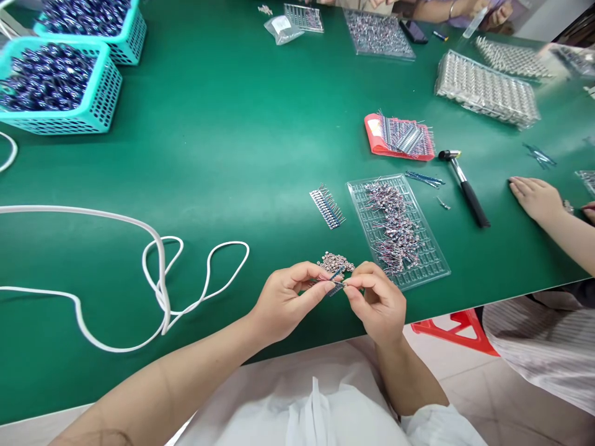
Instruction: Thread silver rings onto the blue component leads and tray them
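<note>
Strip, slim and dark blue (336, 274), is sitting between the fingertips of both hands, just above the worktop (209, 155) near its front edge. Its long axis is apparently slanting rightward, away from that edge; fingers are hiding part of it. The left hand (290, 300) is gripping it, thumb against forefinger; the right hand (379, 303) is pinching at its right end, fingers curled nearly closed. Just beyond, small round beige pieces (333, 262) are forming a loose heap. A wire-legged, ladder-like row (328, 206) is lying aslant farther back. Rightward, a clear, ridged plastic tray (430, 266) is carrying bristling wire-legged parts (395, 229). Smooth white cord (116, 215) is looping toward the left edge; turquoise latticed baskets (109, 93) are filling the far-left corner.
</note>
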`<state>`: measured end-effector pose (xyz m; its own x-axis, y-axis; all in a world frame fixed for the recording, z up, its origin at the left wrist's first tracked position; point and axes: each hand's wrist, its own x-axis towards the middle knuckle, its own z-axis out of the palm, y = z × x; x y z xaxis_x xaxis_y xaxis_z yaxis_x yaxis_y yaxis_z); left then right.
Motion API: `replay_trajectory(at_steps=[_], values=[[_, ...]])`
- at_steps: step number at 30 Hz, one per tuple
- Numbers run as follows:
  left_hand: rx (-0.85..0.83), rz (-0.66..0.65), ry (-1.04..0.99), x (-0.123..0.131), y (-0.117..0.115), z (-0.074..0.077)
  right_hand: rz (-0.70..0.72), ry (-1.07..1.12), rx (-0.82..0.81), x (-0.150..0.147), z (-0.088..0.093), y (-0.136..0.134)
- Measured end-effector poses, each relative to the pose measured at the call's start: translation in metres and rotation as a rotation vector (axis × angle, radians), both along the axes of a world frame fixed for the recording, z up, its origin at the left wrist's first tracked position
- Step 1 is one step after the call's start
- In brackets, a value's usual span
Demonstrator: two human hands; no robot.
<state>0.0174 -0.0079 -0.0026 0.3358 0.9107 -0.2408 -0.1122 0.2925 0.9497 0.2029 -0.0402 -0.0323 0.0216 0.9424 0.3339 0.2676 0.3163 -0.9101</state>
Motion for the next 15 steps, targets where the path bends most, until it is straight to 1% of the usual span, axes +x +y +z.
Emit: replay_trajectory(at_steps=[7,15], values=[[0.042,-0.03,0.063,-0.0007,-0.0015,-0.0031,0.068,0.08,-0.062,0.0004,0.0017,0.0015],[0.062,-0.075,0.095,-0.0005,-0.001,0.0004,0.172,0.194,-0.18,0.0052,0.003,0.0026]])
